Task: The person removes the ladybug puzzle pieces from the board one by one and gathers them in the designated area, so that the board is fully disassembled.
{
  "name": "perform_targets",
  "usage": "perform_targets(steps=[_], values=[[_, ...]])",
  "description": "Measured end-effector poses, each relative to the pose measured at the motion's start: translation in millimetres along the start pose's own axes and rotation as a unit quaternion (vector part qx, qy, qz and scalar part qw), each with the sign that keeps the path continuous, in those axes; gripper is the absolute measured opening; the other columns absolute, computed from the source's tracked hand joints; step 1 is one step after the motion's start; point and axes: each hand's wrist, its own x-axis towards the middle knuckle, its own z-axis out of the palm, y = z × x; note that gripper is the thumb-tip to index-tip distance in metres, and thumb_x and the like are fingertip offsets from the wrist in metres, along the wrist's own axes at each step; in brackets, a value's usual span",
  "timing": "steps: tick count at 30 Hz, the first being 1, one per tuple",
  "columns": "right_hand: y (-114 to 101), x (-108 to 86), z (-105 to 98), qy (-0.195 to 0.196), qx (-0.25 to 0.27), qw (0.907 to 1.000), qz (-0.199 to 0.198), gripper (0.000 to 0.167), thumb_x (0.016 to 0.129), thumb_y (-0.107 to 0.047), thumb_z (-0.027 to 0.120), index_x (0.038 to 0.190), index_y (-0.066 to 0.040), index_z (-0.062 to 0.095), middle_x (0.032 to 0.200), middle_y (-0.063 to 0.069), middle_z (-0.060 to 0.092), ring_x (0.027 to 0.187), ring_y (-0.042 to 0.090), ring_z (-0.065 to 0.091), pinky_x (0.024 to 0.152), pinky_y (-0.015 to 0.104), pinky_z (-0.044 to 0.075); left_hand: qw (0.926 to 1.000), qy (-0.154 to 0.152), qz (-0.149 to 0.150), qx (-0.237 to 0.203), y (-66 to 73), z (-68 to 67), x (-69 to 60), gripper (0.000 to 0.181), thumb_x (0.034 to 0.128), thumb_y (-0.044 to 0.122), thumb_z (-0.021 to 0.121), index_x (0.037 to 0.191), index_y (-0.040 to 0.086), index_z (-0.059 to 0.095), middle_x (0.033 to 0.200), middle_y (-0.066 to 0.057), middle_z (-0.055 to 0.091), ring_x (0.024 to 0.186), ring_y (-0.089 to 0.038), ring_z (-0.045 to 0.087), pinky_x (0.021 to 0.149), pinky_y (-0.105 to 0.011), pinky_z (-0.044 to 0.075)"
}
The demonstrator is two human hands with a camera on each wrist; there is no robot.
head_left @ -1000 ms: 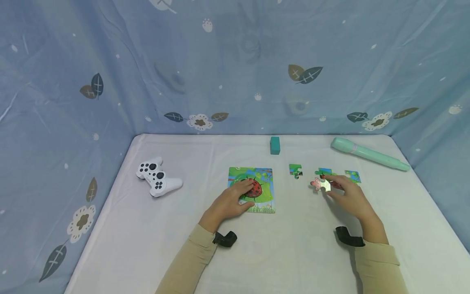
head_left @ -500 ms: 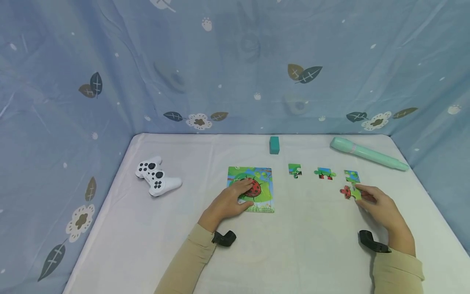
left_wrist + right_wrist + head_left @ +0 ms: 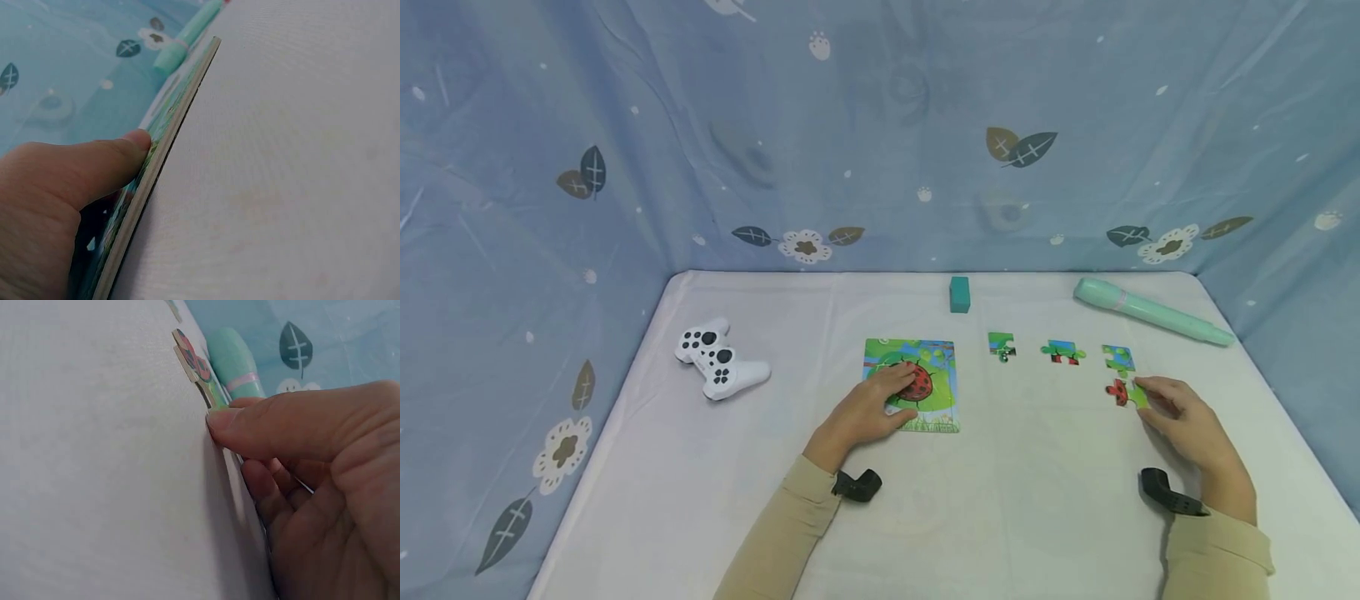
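My left hand rests on a square ladybug picture puzzle, its fingers laid over the picture. In the left wrist view the thumb lies along the puzzle's near edge. Farther right, my right hand pinches a red and green puzzle piece between thumb and fingers. The right wrist view shows this puzzle piece low over the white tabletop, its knobbed red end pointing away from the thumb. Just above it lies a blue-green puzzle piece; whether the two interlock I cannot tell.
Two more puzzle pieces, a green one and a blue and red one, lie in the same row. Behind them are a teal block and a mint-green tube. A white game controller lies at left.
My right hand has carried the red and green puzzle piece rightward, from in front of the middle piece to below the rightmost one. The left hand has stayed on the puzzle.
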Motion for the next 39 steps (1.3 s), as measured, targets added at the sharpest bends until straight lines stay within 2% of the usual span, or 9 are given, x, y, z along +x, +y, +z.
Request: perform_targets(steps=[8,10,14,17,21,25,30,34,39], values=[[3,4.0,-2,-0.021,0.017,0.9995,-0.015,0.042,0.092,-0.008,0.059,0.13,0.006,0.051,0.124,0.02,0.043,0.105,-0.03,0.021,0.084,-0.011,0.019,0.9999,-0.005,-0.012,0.0,0.6,-2.4,-0.3,0.061,0.0894,0.04,0.063,0.14,0.009,0.048,0.149,-0.004,0.042,0.139,-0.025,0.036,0.115,-0.04,0.033],[3,4.3,-2,-0.022,0.018,0.9996,-0.009,0.044,0.092,-0.009,0.06,0.132,0.005,0.05,0.127,0.011,0.045,0.105,-0.03,0.022,0.085,-0.011,0.019,0.9999,-0.005,-0.013,-0.001,0.8,-3.3,-0.3,0.061,0.0893,0.039,0.064,0.14,0.009,0.048,0.149,-0.004,0.042,0.139,-0.025,0.036,0.115,-0.04,0.033],[3,3.3,-3,-0.025,0.018,0.999,0.033,0.052,0.093,-0.021,0.061,0.138,0.001,0.045,0.131,-0.022,0.039,0.103,-0.032,0.02,0.083,-0.012,0.017,0.9999,-0.002,-0.011,-0.001,0.6,-3.9,-0.3,0.061,0.0894,0.038,0.064,0.14,0.008,0.048,0.148,-0.005,0.042,0.138,-0.026,0.036,0.115,-0.04,0.033],[1,1.5,-4,-0.029,0.028,0.997,0.067,0.059,0.093,-0.029,0.061,0.141,-0.001,0.041,0.129,-0.033,0.033,0.1,-0.033,0.021,0.082,-0.012,0.019,1.0,-0.003,-0.006,0.001,0.4,-3.6,-0.2,0.061,0.0895,0.038,0.063,0.14,0.007,0.048,0.148,-0.005,0.042,0.138,-0.026,0.037,0.115,-0.04,0.032],[-2,-0.4,-5,-0.022,0.05,0.9953,0.08,0.063,0.092,-0.03,0.063,0.143,-0.001,0.039,0.129,-0.032,0.035,0.1,-0.032,0.026,0.082,-0.012,0.024,1.0,-0.007,-0.003,-0.002,1.3,-4.0,-0.1,0.062,0.0898,0.038,0.063,0.14,0.007,0.047,0.149,-0.006,0.041,0.139,-0.026,0.036,0.117,-0.039,0.029],[-12,1.9,-3,-0.003,0.075,0.9953,0.061,0.062,0.091,-0.023,0.065,0.143,-0.001,0.039,0.125,-0.034,0.035,0.102,-0.028,0.03,0.085,-0.01,0.028,0.9999,-0.011,-0.001,-0.007,2.2,-4.4,-0.5,0.062,0.0903,0.038,0.063,0.141,0.007,0.046,0.149,-0.007,0.041,0.139,-0.026,0.035,0.118,-0.038,0.027],[-38,14.1,10,-0.016,0.066,0.9973,0.03,0.059,0.091,-0.023,0.065,0.142,-0.004,0.042,0.137,-0.005,0.045,0.105,-0.026,0.03,0.086,-0.008,0.03,1.0,-0.001,0.004,-0.004,2.1,-3.5,-1.1,0.062,0.0894,0.039,0.064,0.14,0.008,0.047,0.147,-0.007,0.043,0.138,-0.026,0.037,0.117,-0.038,0.029],[-61,26.5,29,-0.035,0.069,0.9968,-0.017,0.056,0.089,-0.019,0.067,0.139,-0.005,0.046,0.134,0.02,0.049,0.11,-0.022,0.035,0.087,-0.004,0.033,0.9999,0.011,0.009,-0.004,1.0,-2.5,-1.8,0.063,0.0878,0.041,0.065,0.139,0.009,0.049,0.146,-0.006,0.045,0.137,-0.025,0.038,0.117,-0.037,0.029],[-89,41.2,60,-0.066,0.108,0.9878,-0.091,0.055,0.086,-0.01,0.069,0.136,-0.003,0.048,0.134,0.021,0.051,0.121,-0.004,0.044,0.096,-0.003,0.03,0.9991,0.037,-0.008,-0.018,-3.4,-3.7,-3.9,0.064,0.086,0.04,0.068,0.139,0.009,0.049,0.146,-0.006,0.045,0.136,-0.026,0.04,0.115,-0.04,0.034]])
